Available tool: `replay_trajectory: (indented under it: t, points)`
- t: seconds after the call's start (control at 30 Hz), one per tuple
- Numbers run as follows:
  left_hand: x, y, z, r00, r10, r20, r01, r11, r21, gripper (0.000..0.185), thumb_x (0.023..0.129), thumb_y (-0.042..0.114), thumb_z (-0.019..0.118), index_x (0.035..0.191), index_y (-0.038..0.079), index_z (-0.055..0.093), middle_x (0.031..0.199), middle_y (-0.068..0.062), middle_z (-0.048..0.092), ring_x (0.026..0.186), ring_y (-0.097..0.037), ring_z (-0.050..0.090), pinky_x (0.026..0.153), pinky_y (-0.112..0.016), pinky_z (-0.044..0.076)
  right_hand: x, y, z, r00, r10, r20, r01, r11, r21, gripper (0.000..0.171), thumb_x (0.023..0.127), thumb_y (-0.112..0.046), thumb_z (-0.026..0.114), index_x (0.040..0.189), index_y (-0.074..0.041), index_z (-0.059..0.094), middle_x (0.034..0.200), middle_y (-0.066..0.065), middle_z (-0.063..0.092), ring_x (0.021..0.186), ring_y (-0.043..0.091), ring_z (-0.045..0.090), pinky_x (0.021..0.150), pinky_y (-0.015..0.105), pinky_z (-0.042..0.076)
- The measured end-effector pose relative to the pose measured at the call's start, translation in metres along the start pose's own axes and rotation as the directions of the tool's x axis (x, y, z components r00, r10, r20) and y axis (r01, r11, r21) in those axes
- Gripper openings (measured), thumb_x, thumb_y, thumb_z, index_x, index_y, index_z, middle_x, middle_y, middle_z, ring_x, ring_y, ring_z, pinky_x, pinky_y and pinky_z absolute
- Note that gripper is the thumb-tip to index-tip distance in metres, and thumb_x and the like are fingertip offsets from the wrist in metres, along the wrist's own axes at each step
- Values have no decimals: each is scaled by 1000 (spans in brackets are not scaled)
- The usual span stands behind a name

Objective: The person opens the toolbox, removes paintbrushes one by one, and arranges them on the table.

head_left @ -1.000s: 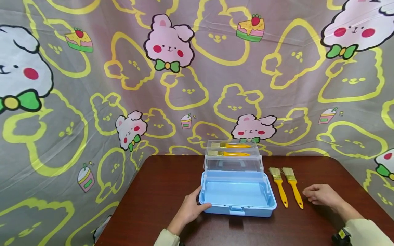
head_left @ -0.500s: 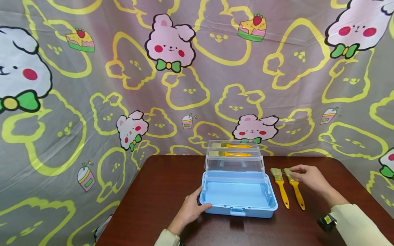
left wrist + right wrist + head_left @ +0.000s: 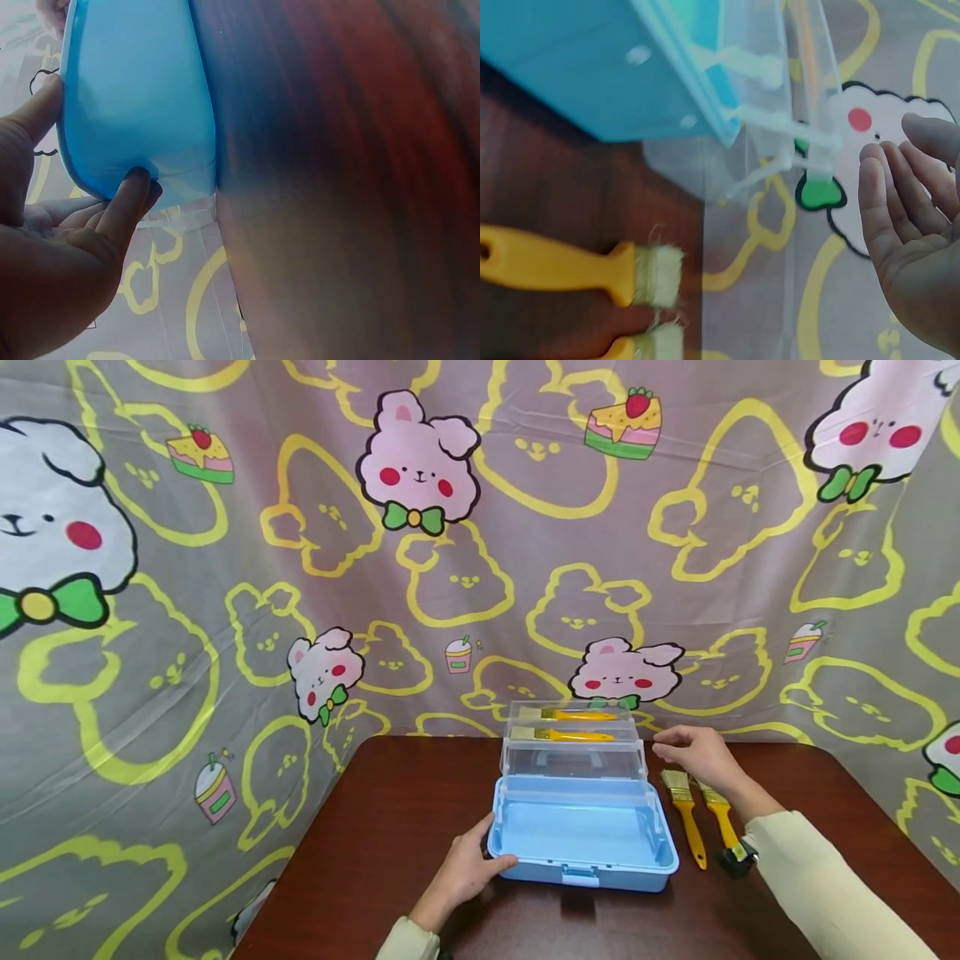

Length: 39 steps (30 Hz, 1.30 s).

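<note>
My left hand (image 3: 467, 870) grips the near left corner of the blue box (image 3: 583, 837), thumb on the rim, fingers curled round the wall; the left wrist view shows a fingertip (image 3: 135, 182) pressed to the blue side. The box sits open in the middle of the worktop (image 3: 390, 852), its clear trays (image 3: 572, 752) raised at the back, stepped one above the other. Two brushes lie in those trays, one (image 3: 566, 715) in the top tier, one (image 3: 561, 735) in the tier below, both with yellow handles pointing right. My right hand (image 3: 693, 755) hovers above the worktop just right of the trays, fingers relaxed and loosely bent, holding nothing; the right wrist view shows the palm (image 3: 915, 247) open beside the clear tray wall. Under and behind that hand two more brushes lie side by side on the worktop, right of the box: the left brush (image 3: 684, 813) in full view, the right brush (image 3: 718, 817) partly covered by my wrist and sleeve (image 3: 825, 885).
</note>
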<state>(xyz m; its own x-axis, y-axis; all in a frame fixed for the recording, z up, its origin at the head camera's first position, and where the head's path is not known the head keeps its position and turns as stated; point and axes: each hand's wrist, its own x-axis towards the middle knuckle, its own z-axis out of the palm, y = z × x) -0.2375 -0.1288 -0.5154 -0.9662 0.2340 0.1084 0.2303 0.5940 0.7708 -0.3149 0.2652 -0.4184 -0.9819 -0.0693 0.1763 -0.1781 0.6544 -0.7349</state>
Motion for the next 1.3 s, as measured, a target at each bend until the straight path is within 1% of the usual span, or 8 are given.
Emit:
replay_trajectory:
  t: [0.1,0.23,0.37,0.53,0.7,0.9,1.17,1.3]
  points:
    - [1,0,1,1000,7,-3,-7,1000,-5,82,81,34,75,145,1,35,138,-17,47,123,-27,47,97,-49,39,8,-8,3,1000,-17,-11,17,1000,-4,39,91,-32,64,115,-1,65,104,15,66,87,27,60,73,40,52]
    - [2,2,2,1000,4,-11,-4,1000,-16,82,81,33,76,145,3,35,139,-15,47,123,-25,48,98,-48,40,17,-17,9,998,-48,-37,47,999,-18,37,91,-30,65,113,-1,67,104,15,66,88,30,60,71,37,52]
    - [3,4,0,1000,8,-13,-8,1000,-16,82,81,32,76,146,3,35,139,-16,47,122,-26,48,97,-49,40,26,-24,15,994,-97,-55,95,995,-38,34,90,-26,66,112,0,67,105,16,66,90,30,61,70,38,53]
    - [3,4,-1,1000,1,-11,-1,1000,1,82,81,35,75,145,2,35,140,-17,46,124,-27,46,98,-50,39,36,-29,22,991,-122,-54,120,992,-46,28,89,-19,67,110,1,68,104,16,66,91,31,61,72,40,53]
    - [2,3,1,1000,-19,-5,19,1000,-1,82,82,35,75,145,1,35,141,-17,45,125,-26,45,99,-49,38,46,-30,30,992,-120,-35,117,990,-84,26,89,-17,68,108,0,68,100,15,67,89,30,61,72,41,53]
    - [1,3,3,1000,-21,-4,20,1000,-15,83,81,35,75,145,1,34,141,-16,44,126,-26,45,99,-50,37,53,-33,36,995,-97,-2,96,989,-117,25,88,-17,69,105,1,69,98,14,68,85,27,62,73,40,53]
    - [0,2,2,1000,-10,-13,10,1000,-7,82,82,35,74,145,1,35,141,-17,44,126,-27,44,99,-50,37,58,-37,45,998,-63,-15,61,991,-121,24,87,-16,69,104,1,70,96,14,69,83,26,62,72,39,53]
    - [-2,1,2,1000,-21,-9,21,1000,2,82,82,36,74,145,0,35,141,-17,44,126,-27,45,99,-50,38,60,-39,50,998,-54,-12,52,985,-165,22,87,-15,70,102,1,71,95,14,69,83,26,63,73,40,53]
